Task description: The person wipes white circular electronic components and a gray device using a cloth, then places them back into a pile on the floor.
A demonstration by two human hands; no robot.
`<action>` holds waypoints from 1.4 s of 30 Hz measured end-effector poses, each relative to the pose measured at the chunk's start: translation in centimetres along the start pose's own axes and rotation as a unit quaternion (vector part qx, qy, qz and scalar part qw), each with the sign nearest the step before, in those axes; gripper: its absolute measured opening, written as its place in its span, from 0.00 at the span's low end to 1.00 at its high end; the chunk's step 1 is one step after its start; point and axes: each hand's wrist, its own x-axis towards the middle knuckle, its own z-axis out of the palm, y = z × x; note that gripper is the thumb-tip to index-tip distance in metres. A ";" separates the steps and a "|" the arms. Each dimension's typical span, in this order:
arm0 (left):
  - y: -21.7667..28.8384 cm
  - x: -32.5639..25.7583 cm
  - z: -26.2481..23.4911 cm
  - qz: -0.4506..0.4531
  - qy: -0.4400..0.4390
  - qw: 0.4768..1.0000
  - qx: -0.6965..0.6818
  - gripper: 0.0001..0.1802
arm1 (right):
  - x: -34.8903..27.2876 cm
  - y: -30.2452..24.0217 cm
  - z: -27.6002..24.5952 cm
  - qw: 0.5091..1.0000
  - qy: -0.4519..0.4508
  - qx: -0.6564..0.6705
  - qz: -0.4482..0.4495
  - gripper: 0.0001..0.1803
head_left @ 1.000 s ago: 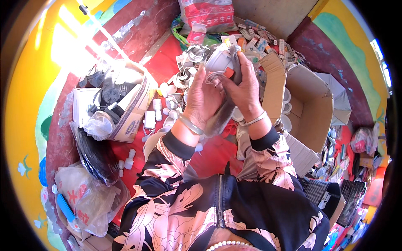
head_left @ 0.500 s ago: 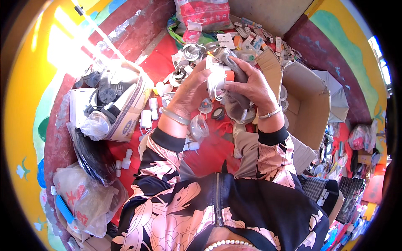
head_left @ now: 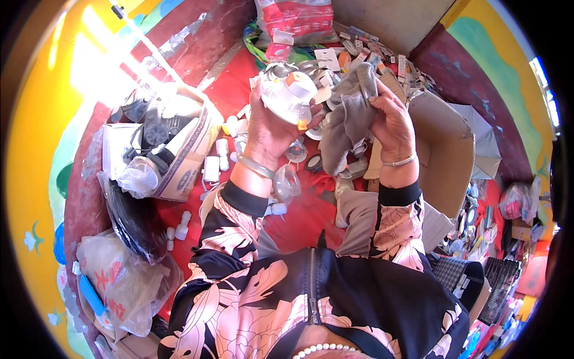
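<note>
My left hand (head_left: 269, 128) is raised over the red floor and grips a white respirator mask (head_left: 287, 96) with orange parts and a grey valve. A pale bangle sits on that wrist. My right hand (head_left: 391, 122) holds a grey cloth (head_left: 350, 119) that hangs down between the two hands. The cloth is just right of the mask and apart from it. Small round mask parts (head_left: 302, 157) lie on the floor below both hands.
A cardboard box (head_left: 179, 167) with dark respirators and plastic wrap stands at the left. White filter caps (head_left: 212, 167) lie beside it. An open brown carton (head_left: 445, 149) is at the right. Plastic bags (head_left: 119, 281) lie lower left; packets and cards (head_left: 359, 51) pile up at the back.
My hands have come apart: the left has lifted the mask up and left, and the right has drawn the grey cloth off it to the right.
</note>
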 end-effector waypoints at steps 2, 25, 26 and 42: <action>0.0 0.0 -0.1 0.002 0.002 1.000 -0.010 0.46 | -0.2 0.0 0.6 1.000 -0.019 -0.013 -0.011 0.31; -1.2 -0.8 1.2 -0.029 -0.025 0.993 0.110 0.34 | -0.7 5.3 4.7 0.722 -0.029 -0.617 -0.311 0.18; -1.3 -0.8 1.0 -0.026 -0.017 0.990 0.134 0.35 | -0.7 5.4 4.8 0.715 -0.007 -0.625 -0.312 0.16; 1.6 -1.2 0.5 0.002 -0.086 0.984 -0.157 0.48 | 0.3 -0.4 -1.6 0.853 0.203 -0.447 -0.178 0.13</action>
